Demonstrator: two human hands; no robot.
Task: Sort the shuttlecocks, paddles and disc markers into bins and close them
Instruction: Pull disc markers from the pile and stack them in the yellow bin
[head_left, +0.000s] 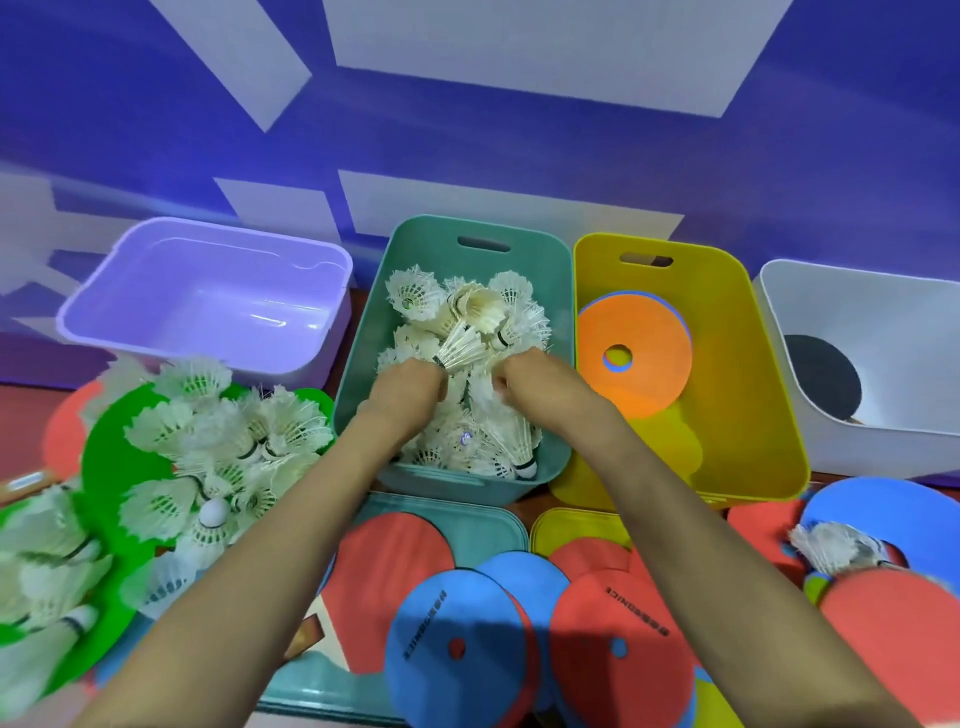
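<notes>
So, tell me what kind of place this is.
Probably an indoor sports-equipment sorting station: a teal bin full of shuttlecocks, loose disc markers in front, and a purple-and-white wall behind.

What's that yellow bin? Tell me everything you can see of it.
The yellow bin looks like smooth plastic: a deep rounded rectangle with a slot handle cut in its far wall. It stands upright and open, no lid on it, between the teal bin and the white bin. Inside lies an orange disc marker with a centre hole, on a blue one, with what look like yellow ones beneath.
</notes>
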